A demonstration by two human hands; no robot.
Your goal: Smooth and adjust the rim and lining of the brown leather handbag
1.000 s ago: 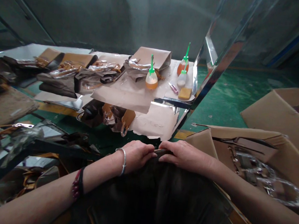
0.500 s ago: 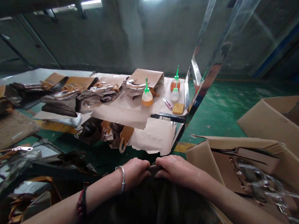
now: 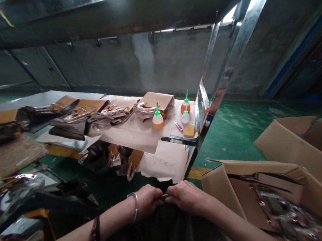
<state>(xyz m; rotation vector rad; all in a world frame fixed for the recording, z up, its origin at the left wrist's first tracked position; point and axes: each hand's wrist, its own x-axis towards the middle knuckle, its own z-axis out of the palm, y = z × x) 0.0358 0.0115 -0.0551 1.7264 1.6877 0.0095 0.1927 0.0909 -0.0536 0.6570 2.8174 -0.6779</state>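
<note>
My left hand (image 3: 147, 202), with a silver bangle at its wrist, is closed, fingers pinching a thin dark brown edge (image 3: 165, 196). From the other side my right hand (image 3: 185, 196) pinches the same edge, the two sets of fingertips almost meeting. The edge looks like leather or a similar sheet; what it belongs to is lost in the dark area below my hands. Beyond them stands a paper-covered bench (image 3: 131, 138) bearing several partly made brown and tan bags (image 3: 72, 126) with plastic-wrapped handles.
Squeeze bottles with green tips, one nearest (image 3: 158, 121), stand by a yellow sponge (image 3: 189, 131) and a pink cutter (image 3: 178, 126). A metal post (image 3: 217, 91) rises at the bench's right end. Open cardboard boxes (image 3: 285, 136) are at right, one holding wrapped bag parts (image 3: 278, 207).
The view has tilted upward, so the bench and boxes appear lower and an overhead metal beam shows. Both hands still pinch the dark edge, their fingertips closer together.
</note>
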